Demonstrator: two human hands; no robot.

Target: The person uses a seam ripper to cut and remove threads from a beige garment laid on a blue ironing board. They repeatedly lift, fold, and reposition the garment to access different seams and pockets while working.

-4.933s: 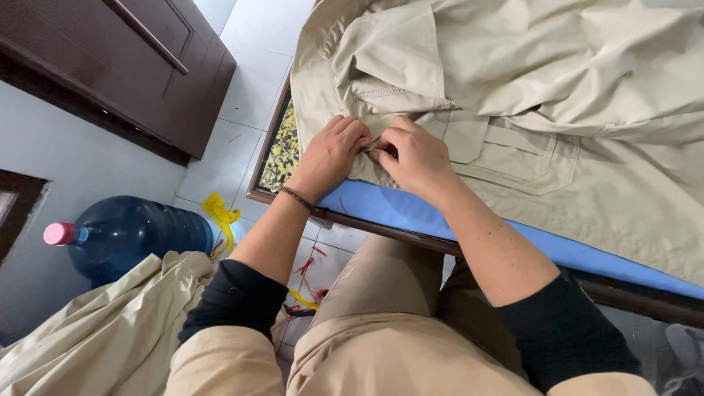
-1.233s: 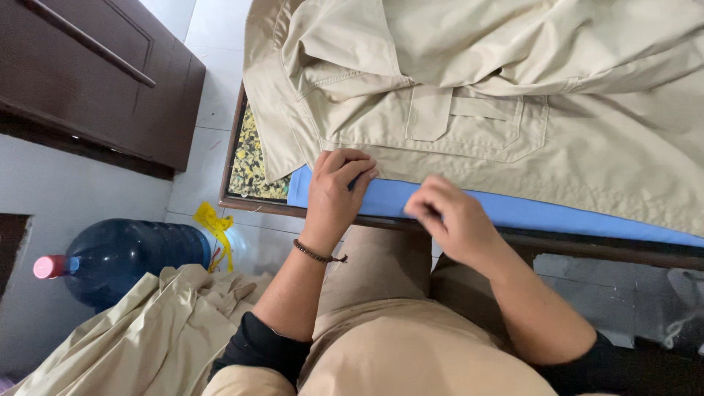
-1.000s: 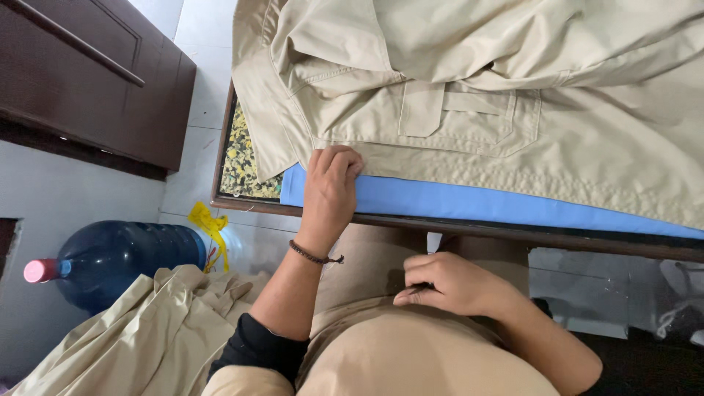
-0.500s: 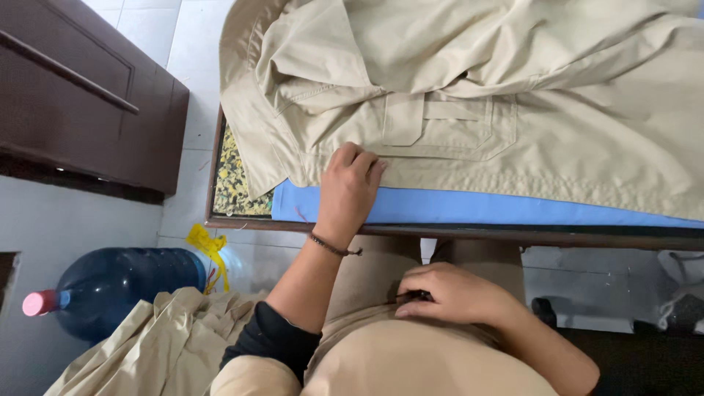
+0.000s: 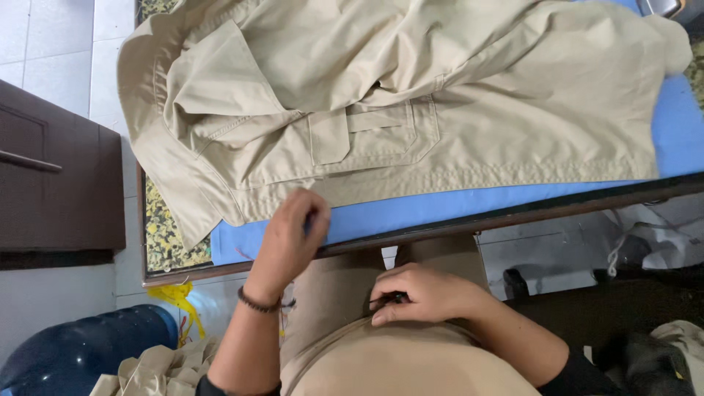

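White floor tiles [image 5: 51,44] and a dark brown wooden cabinet [image 5: 59,191] fill the left side, beside a table with a dark wooden edge [image 5: 513,213] covered by a blue cloth [image 5: 440,205]. Spread over that cloth lies a crumpled beige cotton garment [image 5: 411,95] with a flapped patch pocket [image 5: 374,136].

The person's left hand [image 5: 290,242], a dark beaded bracelet [image 5: 260,302] at its wrist, rests with loosely curled fingers on the blue cloth at the garment's lower hem; the fingertips touch or nearly touch the fabric, and it grips nothing that can be seen. The pocket lies just above and to the right of this hand.

The right hand [image 5: 422,293] is down at the lap, on the beige trousers [image 5: 411,359], fingers pinched around a small dark object [image 5: 392,298] too hidden to identify.

Below and left of the left hand lie a yellow plastic scrap [image 5: 176,301], a dark blue water jug [image 5: 81,352] and more beige cloth [image 5: 158,370].
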